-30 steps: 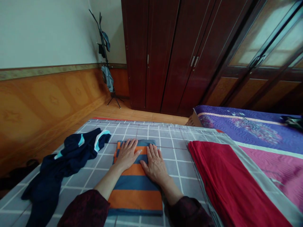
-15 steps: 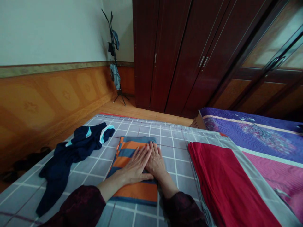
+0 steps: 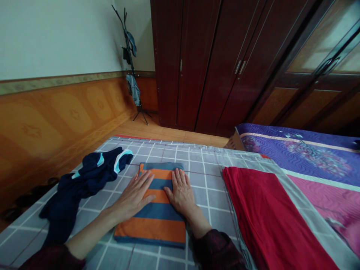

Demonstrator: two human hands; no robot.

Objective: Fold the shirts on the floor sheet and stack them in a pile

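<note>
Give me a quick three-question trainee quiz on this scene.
1. True or false: the left hand and the right hand both lie flat on the folded striped cloth.
2. What colour is the long cloth to the right of the striped one? A) blue B) red C) white
3. Fill in the blank: the navy garment lies to the ____ of the striped cloth.

Key: 1. True 2. B 3. left
</note>
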